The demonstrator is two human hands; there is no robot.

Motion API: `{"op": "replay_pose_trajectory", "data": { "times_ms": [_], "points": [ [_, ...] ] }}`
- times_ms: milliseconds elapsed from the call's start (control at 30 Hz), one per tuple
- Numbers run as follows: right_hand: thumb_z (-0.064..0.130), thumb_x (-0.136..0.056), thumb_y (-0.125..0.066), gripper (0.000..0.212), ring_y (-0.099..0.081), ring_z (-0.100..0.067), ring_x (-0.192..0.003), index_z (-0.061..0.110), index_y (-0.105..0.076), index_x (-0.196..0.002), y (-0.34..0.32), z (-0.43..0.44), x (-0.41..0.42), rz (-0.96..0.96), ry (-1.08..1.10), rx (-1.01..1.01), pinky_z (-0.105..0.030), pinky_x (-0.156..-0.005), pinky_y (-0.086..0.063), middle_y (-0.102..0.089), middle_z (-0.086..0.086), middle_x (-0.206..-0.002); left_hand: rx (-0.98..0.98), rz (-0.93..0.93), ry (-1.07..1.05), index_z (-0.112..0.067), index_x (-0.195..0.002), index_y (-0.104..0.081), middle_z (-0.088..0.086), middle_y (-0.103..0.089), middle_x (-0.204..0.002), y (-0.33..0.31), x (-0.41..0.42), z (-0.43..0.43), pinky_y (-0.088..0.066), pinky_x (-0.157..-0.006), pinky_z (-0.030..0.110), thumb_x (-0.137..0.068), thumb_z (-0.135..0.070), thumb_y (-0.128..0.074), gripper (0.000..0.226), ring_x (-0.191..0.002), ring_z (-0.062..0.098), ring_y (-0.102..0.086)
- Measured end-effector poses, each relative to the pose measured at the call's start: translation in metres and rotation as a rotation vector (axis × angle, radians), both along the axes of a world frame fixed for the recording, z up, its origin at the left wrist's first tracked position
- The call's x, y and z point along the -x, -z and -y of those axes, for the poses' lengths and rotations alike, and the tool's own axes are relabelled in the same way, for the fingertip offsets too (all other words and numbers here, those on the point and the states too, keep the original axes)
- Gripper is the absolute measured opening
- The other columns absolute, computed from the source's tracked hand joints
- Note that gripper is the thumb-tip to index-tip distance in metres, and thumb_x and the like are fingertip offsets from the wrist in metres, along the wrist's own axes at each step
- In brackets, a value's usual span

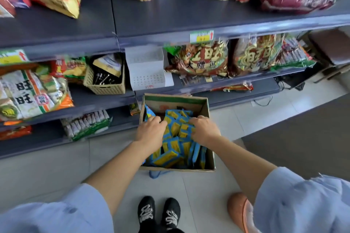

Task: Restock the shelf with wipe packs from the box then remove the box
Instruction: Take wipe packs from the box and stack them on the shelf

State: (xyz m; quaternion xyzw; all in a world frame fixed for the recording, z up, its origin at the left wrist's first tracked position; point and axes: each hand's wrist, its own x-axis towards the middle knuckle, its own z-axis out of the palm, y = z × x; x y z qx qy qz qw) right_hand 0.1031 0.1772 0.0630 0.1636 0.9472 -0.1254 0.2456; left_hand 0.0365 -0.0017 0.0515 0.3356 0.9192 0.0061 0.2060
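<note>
An open cardboard box (205, 107) stands on the tiled floor in front of the grey shelving. It holds several blue-and-yellow wipe packs (171, 155), heaped loosely. Both hands are down inside the box. My left hand (150, 132) presses on the left side of the heap with its fingers curled into the packs. My right hand (203, 128) grips the packs on the right side of the heap. A stretch of the grey upper shelf (180, 11) lies bare in front of the snack bags.
Snack bags fill the shelves; a beige basket (105, 79) and a white perforated divider (147, 68) sit on the middle shelf above the box. My black shoes (159, 213) stand just behind the box. An orange object (238, 210) lies at right.
</note>
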Motion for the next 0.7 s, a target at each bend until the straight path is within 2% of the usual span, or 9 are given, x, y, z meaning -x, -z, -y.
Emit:
{"op": "replay_pose_trajectory", "data": {
  "times_ms": [133,200,333,433,533,567,633,667,700],
  "points": [
    [0.012,-0.088,-0.053,0.039,-0.050,-0.030,-0.119,0.016,-0.053,-0.127,0.051,-0.002,-0.007,0.123,-0.024,0.033,-0.041,-0.092,-0.050,-0.057,-0.009,-0.124,0.088,0.139,0.052,-0.016,-0.123,-0.054,0.006,-0.051,-0.121,0.049,-0.006,-0.007,-0.047,-0.089,0.042,-0.087,-0.008,-0.054,0.036,-0.120,0.028,-0.046],
    [0.010,-0.088,-0.051,0.035,-0.052,-0.030,-0.115,0.014,-0.056,-0.123,0.074,0.001,-0.009,0.157,-0.037,0.030,-0.039,-0.090,-0.050,-0.060,-0.009,-0.119,0.138,0.222,0.083,-0.017,-0.126,-0.054,0.008,-0.053,-0.122,0.072,-0.009,-0.010,-0.048,-0.088,0.043,-0.088,-0.019,-0.060,0.038,-0.120,0.029,-0.048],
    [0.015,-0.087,-0.054,0.032,-0.053,-0.030,-0.113,0.018,-0.061,-0.118,0.105,0.010,-0.006,0.094,-0.114,-0.043,-0.037,-0.096,-0.040,-0.064,-0.007,-0.113,0.209,0.374,0.056,-0.020,-0.124,-0.056,0.008,-0.058,-0.121,0.110,-0.017,-0.016,-0.047,-0.080,0.037,-0.086,-0.039,-0.066,0.043,-0.112,0.030,-0.056],
    [0.020,-0.087,-0.056,0.028,-0.055,-0.030,-0.109,0.019,-0.063,-0.115,0.128,0.014,-0.003,0.081,-0.058,0.018,-0.038,-0.093,-0.044,-0.065,-0.007,-0.112,0.193,0.383,0.027,-0.019,-0.121,-0.060,0.007,-0.060,-0.119,0.131,-0.020,-0.019,-0.049,-0.083,0.038,-0.090,-0.039,-0.060,0.037,-0.109,0.030,-0.058],
    [0.024,-0.092,-0.053,0.020,-0.058,-0.027,-0.101,0.017,-0.066,-0.105,0.134,0.014,-0.003,0.065,0.099,0.169,-0.036,-0.081,-0.050,-0.066,-0.005,-0.104,0.090,0.389,-0.037,-0.016,-0.117,-0.061,0.007,-0.062,-0.114,0.128,-0.015,-0.020,-0.050,-0.082,0.037,-0.092,-0.035,-0.058,0.032,-0.107,0.029,-0.059],
    [0.028,-0.095,-0.051,0.020,-0.059,-0.026,-0.094,0.015,-0.067,-0.095,0.133,0.014,-0.002,0.060,0.160,0.230,-0.034,-0.075,-0.049,-0.066,-0.005,-0.094,0.029,0.414,-0.080,-0.016,-0.115,-0.062,0.006,-0.062,-0.111,0.123,-0.011,-0.019,-0.050,-0.081,0.036,-0.092,-0.032,-0.059,0.029,-0.105,0.028,-0.059],
    [0.033,-0.099,-0.046,0.034,-0.056,-0.021,-0.077,0.013,-0.060,-0.075,0.125,0.013,0.004,0.064,0.316,0.373,-0.030,-0.060,-0.041,-0.057,-0.002,-0.074,-0.129,0.516,-0.192,-0.016,-0.110,-0.065,0.003,-0.061,-0.105,0.111,0.003,-0.019,-0.049,-0.078,0.033,-0.092,-0.021,-0.061,0.019,-0.097,0.022,-0.058],
    [0.035,-0.100,-0.045,0.035,-0.054,-0.019,-0.075,0.014,-0.060,-0.076,0.119,0.011,0.008,0.091,0.388,0.437,-0.028,-0.058,-0.039,-0.055,-0.001,-0.073,-0.229,0.608,-0.252,-0.016,-0.105,-0.066,0.001,-0.061,-0.104,0.104,0.010,-0.018,-0.049,-0.077,0.031,-0.091,-0.012,-0.061,0.015,-0.094,0.018,-0.058],
    [0.037,-0.099,-0.046,0.031,-0.056,-0.019,-0.080,0.015,-0.064,-0.085,0.112,0.010,0.012,0.133,0.441,0.497,-0.026,-0.061,-0.041,-0.058,-0.001,-0.080,-0.330,0.713,-0.313,-0.016,-0.098,-0.067,0.002,-0.063,-0.105,0.096,0.016,-0.018,-0.051,-0.079,0.031,-0.090,-0.002,-0.060,0.017,-0.093,0.017,-0.059]
  ]
}}
